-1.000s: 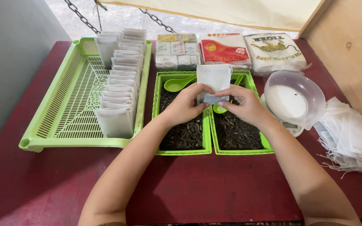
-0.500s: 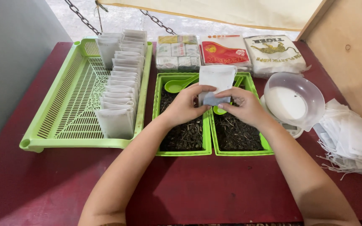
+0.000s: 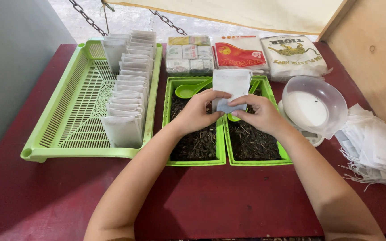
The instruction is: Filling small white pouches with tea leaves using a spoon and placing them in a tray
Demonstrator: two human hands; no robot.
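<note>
Both hands pinch a small white filter bag (image 3: 231,86), held upright over two green trays of dark loose tea. My left hand (image 3: 198,111) grips its lower left side and my right hand (image 3: 258,114) grips its lower right. The bag's bottom looks darker, as if filled. The left tea tray (image 3: 170,91) has a green spoon (image 3: 188,90) lying in it. A second green spoon (image 3: 235,116) lies in the right tea tray (image 3: 281,154), partly hidden by my right hand.
A big green slotted tray (image 3: 70,111) at left holds a row of several filled white bags (image 3: 128,93). Packets (image 3: 188,53) lie at the back. A clear bowl (image 3: 313,107) sits on a scale at right, beside a heap of empty bags (image 3: 378,151).
The hands and the bag have barely shifted; the fingers keep working the bag's lower edge.
</note>
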